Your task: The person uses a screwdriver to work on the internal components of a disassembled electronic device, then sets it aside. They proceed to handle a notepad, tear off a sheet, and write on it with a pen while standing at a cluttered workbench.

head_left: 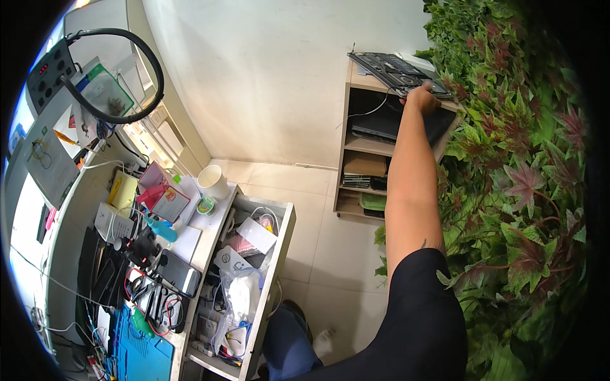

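Observation:
My right arm reaches up to a small wooden shelf unit (pixel 351 145) near the wall. My right hand (pixel 420 98) has its fingers closed on the lower edge of an opened laptop chassis (pixel 386 65) with exposed dark internals, lying tilted across the top shelf. A thin white cable (pixel 367 113) hangs below it. A dark laptop (pixel 375 131) and other dark flat items lie on the shelf underneath. My left hand is out of view.
At left, a cluttered desk (pixel 190 228) holds a paper cup (pixel 213 181), phone (pixel 176 273), blue mat (pixel 146 355) and tools. Its open drawer (pixel 286 228) is full of bags. Leafy plants (pixel 521 190) cover the right side; a tiled floor (pixel 318 241) lies between.

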{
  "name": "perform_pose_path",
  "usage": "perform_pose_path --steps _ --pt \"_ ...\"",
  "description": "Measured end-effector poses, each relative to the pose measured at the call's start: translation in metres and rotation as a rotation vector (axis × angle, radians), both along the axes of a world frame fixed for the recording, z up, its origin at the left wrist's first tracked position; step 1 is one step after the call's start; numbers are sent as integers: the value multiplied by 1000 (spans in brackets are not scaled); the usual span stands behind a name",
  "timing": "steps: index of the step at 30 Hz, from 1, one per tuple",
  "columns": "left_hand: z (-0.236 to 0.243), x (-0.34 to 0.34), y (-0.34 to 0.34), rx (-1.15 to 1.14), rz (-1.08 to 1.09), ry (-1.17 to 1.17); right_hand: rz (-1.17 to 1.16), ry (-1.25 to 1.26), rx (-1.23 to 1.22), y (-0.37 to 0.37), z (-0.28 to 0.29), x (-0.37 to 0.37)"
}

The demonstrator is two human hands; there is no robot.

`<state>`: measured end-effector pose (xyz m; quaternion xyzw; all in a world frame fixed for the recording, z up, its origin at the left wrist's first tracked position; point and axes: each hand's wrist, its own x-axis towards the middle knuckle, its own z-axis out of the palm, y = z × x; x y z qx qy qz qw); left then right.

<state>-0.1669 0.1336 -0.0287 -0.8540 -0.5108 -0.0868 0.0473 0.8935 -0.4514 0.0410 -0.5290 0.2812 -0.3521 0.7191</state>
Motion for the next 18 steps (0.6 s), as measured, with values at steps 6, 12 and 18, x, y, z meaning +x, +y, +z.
perform_pose_path --steps 6,12,18 --pt "-12 -18 16 -30 95 27 -30 11 -73 0 -1 5" --pt "-30 -22 34 -31 114 -2 143 -350 -83 18 -35 -12" --pt "-47 -34 51 -14 88 -104 -18 -302 -447 7 -65 9"
